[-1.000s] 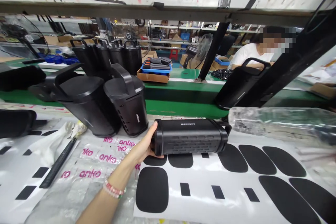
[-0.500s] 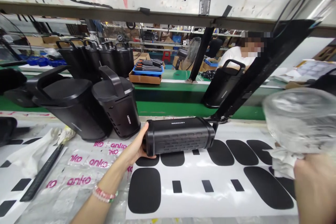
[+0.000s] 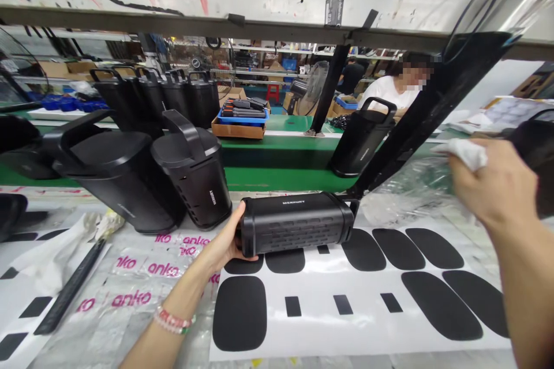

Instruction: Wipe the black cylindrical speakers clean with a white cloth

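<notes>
Steadying a black ribbed oblong speaker with the left hand while the right hand lifts a crumpled white cloth.

Left fingers cup the speaker's near end, thumb under it; it lies on its side on the white sheet of black oval stickers, unmoved. Right fingers are clenched on the cloth, and the clear plastic bag that hung by them half a second ago now lies behind the speaker, so wiping looks imminent.

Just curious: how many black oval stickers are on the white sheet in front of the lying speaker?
7: two under the black lying speaker, three right of it, one at the left front, one at the right front; others may lie hidden.
</notes>
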Motion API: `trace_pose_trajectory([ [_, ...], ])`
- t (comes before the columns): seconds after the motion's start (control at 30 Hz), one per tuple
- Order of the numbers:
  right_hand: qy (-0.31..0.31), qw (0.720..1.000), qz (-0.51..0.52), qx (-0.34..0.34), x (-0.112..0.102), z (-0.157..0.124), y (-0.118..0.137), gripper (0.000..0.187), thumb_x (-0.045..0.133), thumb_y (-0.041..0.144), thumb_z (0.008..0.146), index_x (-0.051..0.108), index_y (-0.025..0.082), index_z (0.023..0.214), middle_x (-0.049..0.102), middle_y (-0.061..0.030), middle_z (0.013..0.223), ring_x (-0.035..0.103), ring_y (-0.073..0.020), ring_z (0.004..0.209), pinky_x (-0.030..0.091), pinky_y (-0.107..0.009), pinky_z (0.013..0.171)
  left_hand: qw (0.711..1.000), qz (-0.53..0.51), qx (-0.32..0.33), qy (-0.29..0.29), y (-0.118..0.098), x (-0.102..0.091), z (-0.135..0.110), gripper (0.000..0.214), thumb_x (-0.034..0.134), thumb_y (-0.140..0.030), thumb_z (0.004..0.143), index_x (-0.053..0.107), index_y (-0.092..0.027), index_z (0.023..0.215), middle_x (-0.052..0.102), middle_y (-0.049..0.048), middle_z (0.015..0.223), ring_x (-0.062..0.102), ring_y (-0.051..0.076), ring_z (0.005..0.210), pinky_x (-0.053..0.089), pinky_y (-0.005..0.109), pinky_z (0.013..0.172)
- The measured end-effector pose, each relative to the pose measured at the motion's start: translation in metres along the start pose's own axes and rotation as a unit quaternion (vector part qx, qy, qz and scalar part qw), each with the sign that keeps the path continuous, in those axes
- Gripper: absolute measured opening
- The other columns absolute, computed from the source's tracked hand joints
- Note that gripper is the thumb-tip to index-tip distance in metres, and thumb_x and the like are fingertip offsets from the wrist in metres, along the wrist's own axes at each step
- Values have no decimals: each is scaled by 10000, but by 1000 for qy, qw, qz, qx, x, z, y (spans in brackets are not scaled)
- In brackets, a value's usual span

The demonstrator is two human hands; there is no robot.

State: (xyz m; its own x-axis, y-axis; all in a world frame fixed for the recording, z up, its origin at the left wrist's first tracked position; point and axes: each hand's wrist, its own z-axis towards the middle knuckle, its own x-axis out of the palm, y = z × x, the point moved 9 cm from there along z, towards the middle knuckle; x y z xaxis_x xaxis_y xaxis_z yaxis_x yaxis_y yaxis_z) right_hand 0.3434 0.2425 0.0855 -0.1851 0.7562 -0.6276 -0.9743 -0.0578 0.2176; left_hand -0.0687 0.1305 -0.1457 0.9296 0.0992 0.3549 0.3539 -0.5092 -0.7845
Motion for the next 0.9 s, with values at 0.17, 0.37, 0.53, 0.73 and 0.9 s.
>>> trace_pose_trajectory([
  [0.17,27,995,-96,-3,6,5,28,494,596,398,868,627,-24,1123,620,-250,1112,548,-388,1119,374,-451,667,1000,2,-3,-8,-1,1,-1,645,420,-702,838,620,-170,1145,679,148,983,611,303,909,579,391,600],
  [0.37,-78,975,97,-181,-19,-98,168,370,452,260,931,603,10,1159,651,-224,1075,618,-312,1023,498,-423,810,1000,6,-8,-5,0,1,0,689,416,-722,827,608,-165,1184,687,154,997,621,306,918,582,395,621],
  [0.53,10,906,228,-356,17,-226,278,340,321,-20,778,615,143,825,605,-64,623,560,-195,567,460,-303,525,999,4,21,-37,-2,-7,3,636,547,-639,805,523,-241,1299,681,127,1037,642,282,824,572,380,559],
  [0.73,-9,921,223,-319,19,-215,258,379,333,-29,744,574,99,1007,614,-94,712,562,-238,673,489,-346,625,999,7,21,-42,0,-7,4,667,528,-689,780,546,-230,1265,679,133,1008,644,294,811,576,439,583],
  [0.9,3,908,228,-351,19,-217,263,421,331,-38,772,526,72,1129,625,-100,795,561,-226,733,514,-343,671,998,9,35,-48,-1,-8,6,654,576,-667,762,518,-271,1279,672,122,1054,637,315,891,572,436,593],
])
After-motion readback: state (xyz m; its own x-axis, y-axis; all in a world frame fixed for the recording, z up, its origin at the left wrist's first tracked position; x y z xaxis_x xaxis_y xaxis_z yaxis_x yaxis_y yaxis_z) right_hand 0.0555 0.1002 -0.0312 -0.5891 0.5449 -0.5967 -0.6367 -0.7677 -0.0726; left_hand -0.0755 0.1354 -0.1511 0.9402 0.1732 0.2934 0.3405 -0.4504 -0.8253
